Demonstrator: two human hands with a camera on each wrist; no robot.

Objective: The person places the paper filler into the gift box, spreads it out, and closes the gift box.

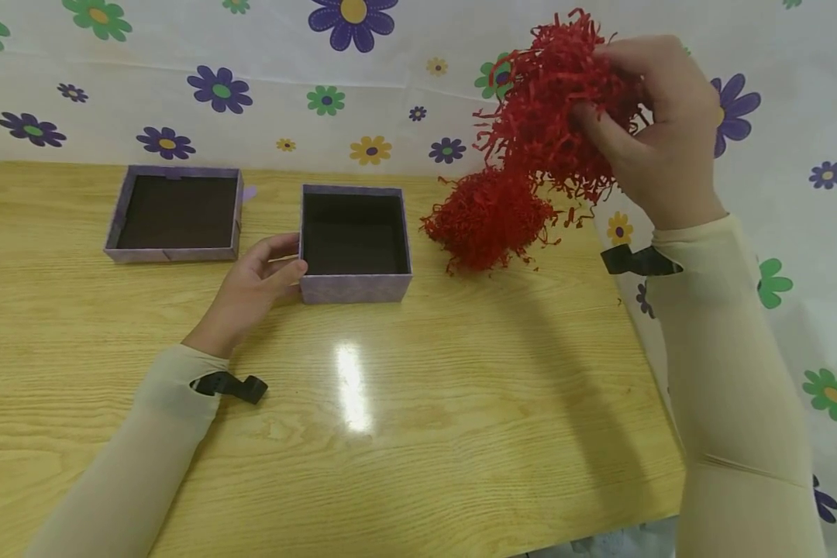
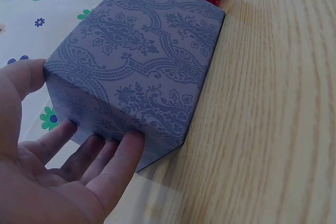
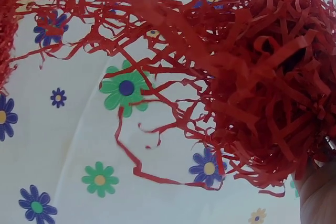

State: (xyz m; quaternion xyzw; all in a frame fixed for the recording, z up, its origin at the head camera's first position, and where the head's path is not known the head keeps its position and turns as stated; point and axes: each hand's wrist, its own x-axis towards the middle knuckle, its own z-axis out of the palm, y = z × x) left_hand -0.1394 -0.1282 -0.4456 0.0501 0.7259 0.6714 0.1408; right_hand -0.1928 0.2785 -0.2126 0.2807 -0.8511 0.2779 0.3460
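My right hand [image 1: 669,139] is raised over the table's far right. It grips a clump of red shredded paper [image 1: 565,101] between thumb and fingers. Loose strands trail from this clump [image 3: 273,87] in the right wrist view. Under it, a second pile of red shredded paper [image 1: 488,221] lies on the table. Left of the pile stands a purple patterned box [image 1: 356,288] with its dark inside facing up. My left hand [image 1: 244,291] touches the box's left side. In the left wrist view, its fingertips [image 2: 134,142] rest against the box's end wall [image 2: 105,121].
A shallower purple tray-like box part [image 1: 170,254] with a dark inside lies at the back left, a small lilac tab at its right side. A white cloth with flowers [image 1: 265,46] hangs behind the wooden table [image 1: 418,434]. Small red scraps lie around the pile.
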